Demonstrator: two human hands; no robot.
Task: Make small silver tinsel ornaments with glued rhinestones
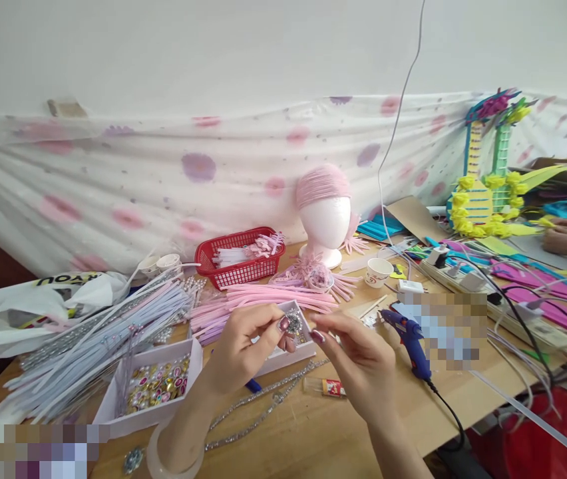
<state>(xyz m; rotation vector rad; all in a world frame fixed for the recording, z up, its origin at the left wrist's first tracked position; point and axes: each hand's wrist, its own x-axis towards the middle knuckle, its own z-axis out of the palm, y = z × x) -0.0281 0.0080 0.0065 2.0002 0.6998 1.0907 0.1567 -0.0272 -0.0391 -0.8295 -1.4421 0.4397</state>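
Silver rhinestone ornament (293,324) pinched in left hand (243,346) fingertips over white tray (283,359); right hand (358,359) half-curled, empty, beside; likely positioning piece, needs steady grip.

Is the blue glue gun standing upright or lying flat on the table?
Propped up, not flat: the blue glue gun rests nozzle-down, its handle slanting toward the table edge, its black cord trailing off.

Bright, even daylight fills the scene, washing the white wall (213,40) nearly flat. Shadows on the counter (313,432) are soft and faint. Wide-angle distortion bends the edges, and three pixelated patches mask parts of the view.
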